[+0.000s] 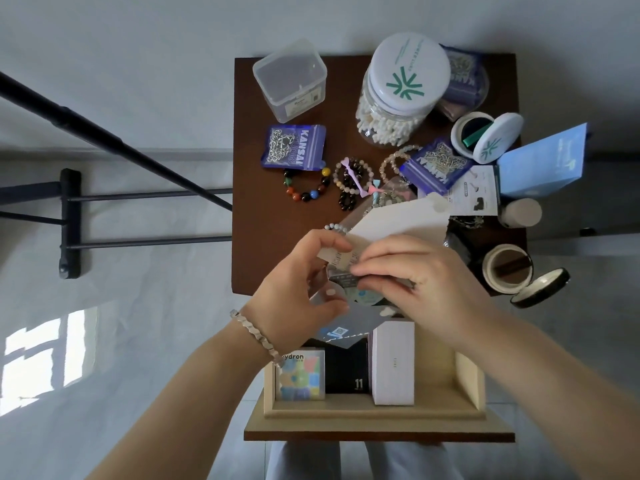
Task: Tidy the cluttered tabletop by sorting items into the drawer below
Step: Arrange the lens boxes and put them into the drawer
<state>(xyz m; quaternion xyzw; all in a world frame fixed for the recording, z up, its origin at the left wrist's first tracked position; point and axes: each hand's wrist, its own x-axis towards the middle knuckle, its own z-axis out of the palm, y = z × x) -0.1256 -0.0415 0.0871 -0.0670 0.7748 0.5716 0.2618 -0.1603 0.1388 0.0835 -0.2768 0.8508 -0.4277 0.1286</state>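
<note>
Brown tabletop (252, 237), KANSAI pouch (294, 147), drawer (374, 415) — hydron box (301, 375), left hand (304, 289) and right hand (422, 271) pinching a packet (341, 259)

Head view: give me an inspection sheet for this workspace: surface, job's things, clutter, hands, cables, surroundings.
Surface: brown tabletop, crowded.
Job's things: open drawer holds three boxes; small labelled packet held over the tabletop's front edge.
Clutter: cotton-swab jar, bead bracelets, purple pouches, clear box, open round tins.
Hands: left hand and right hand both pinch the packet.
Cables: nothing seen.
Surroundings: black stand on pale floor.
</note>
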